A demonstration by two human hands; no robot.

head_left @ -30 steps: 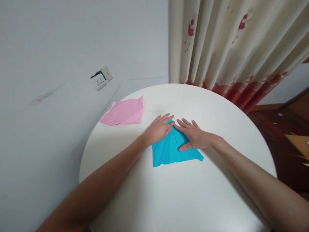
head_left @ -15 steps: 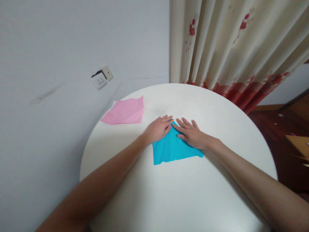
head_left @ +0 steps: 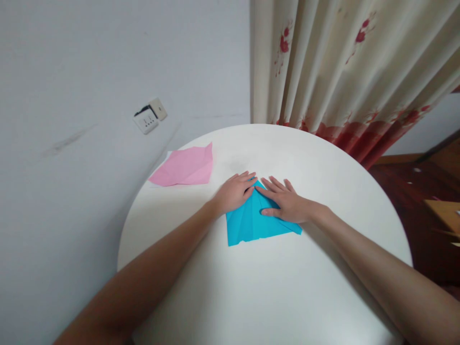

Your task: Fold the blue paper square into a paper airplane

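Note:
A sheet of blue paper [head_left: 247, 223] lies on the white round table, creased and folded to a point at its far end. Flat on its upper left edge rests my left hand [head_left: 235, 191], fingers stretched toward the point. My right hand [head_left: 283, 200] lies on the right slanted edge with its fingers spread, the index fingertip near the point and the thumb on the paper's middle. Both hands press from above and grip nothing. Parts of the paper's two slanted edges are hidden beneath them.
Pink creased paper [head_left: 187, 166] lies at the table's far left, with a white sheet peeking out under it. The table's [head_left: 266, 292] far edge is near a wall with a socket [head_left: 146, 120] and a flowered curtain [head_left: 323, 72].
My right thumb has slid slightly left and downward across the blue paper, spreading further from the index finger. The left hand keeps its place on the paper.

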